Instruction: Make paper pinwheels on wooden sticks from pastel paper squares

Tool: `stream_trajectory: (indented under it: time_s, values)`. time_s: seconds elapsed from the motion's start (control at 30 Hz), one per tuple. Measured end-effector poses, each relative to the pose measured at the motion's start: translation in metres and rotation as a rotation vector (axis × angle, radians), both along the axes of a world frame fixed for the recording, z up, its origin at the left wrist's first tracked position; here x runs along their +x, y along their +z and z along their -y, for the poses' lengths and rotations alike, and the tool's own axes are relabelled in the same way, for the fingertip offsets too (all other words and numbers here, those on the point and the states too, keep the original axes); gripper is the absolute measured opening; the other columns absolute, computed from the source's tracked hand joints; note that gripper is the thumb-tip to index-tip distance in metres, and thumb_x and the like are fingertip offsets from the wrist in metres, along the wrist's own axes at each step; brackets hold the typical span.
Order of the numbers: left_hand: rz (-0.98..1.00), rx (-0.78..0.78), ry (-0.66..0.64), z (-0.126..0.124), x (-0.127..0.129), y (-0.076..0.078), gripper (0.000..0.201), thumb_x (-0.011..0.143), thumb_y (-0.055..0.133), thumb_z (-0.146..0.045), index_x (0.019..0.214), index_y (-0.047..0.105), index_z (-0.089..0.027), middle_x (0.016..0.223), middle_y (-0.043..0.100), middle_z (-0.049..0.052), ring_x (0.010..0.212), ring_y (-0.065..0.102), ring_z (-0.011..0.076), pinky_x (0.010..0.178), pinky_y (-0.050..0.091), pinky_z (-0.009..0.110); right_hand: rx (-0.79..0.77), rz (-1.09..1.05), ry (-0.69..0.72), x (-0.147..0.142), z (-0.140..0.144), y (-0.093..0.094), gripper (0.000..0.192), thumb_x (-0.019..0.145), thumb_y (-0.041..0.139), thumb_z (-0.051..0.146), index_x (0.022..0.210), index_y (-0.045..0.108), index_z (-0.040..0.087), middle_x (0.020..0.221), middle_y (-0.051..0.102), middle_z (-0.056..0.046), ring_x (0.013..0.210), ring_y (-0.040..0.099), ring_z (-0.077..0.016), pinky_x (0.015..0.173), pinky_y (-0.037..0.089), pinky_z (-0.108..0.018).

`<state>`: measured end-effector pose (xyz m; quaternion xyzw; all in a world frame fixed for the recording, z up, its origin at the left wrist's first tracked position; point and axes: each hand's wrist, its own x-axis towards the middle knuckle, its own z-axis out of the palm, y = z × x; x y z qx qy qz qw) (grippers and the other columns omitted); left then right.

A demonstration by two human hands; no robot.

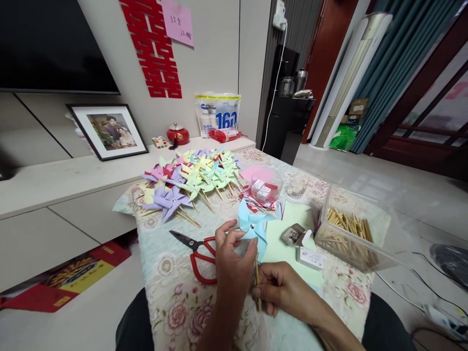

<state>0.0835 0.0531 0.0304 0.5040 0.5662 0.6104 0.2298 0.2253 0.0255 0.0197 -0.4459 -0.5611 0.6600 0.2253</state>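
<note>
A light blue paper pinwheel [258,225] with a small round fastener at its centre is held upright by my left hand [231,256], thumb and fingers closed around its lower blades. Below it runs a thin wooden stick [257,278], its upper end near my left thumb. My right hand [287,288] pinches the lower part of this stick. Whether the stick is joined to the pinwheel is hidden. Beside my left hand lie scissors [199,247] with red handles, blades pointing away to the left. Sheets of pale green paper [281,222] lie beyond my right hand.
A pile of pinwheels [197,175] covers the table's far left. On the right stand a clear bin [347,243] of wooden sticks, a small white box [310,257] and an opened box of fasteners [293,235]. Red paper strips [258,202] lie behind the blue pinwheel.
</note>
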Motion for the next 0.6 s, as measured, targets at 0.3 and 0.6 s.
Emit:
stream_trajectory:
  time_s: [0.3,0.6]
  values:
    - [0.111,0.012,-0.027,-0.003,-0.001,-0.005,0.010,0.073,0.073,-0.028,0.073,0.068,-0.019,0.113,0.062,0.011,0.086,0.066,0.0190,0.067,0.058,0.029,-0.012,0.018,0.004,0.000,0.000,0.002,0.025,0.078,0.070,0.036,0.074,0.055,0.017,0.056,0.061,0.002,0.045,0.056,-0.0091,0.044,0.043,-0.018]
    - [0.112,0.046,0.056,0.000,-0.009,0.004,0.017,0.082,0.066,-0.035,0.085,0.072,-0.019,0.118,0.062,0.012,0.082,0.064,0.0170,0.066,0.056,0.029,0.032,0.001,-0.008,0.006,-0.002,0.007,0.021,0.083,0.064,0.035,0.076,0.055,0.017,0.056,0.058,0.003,0.046,0.054,-0.0100,0.046,0.040,-0.020]
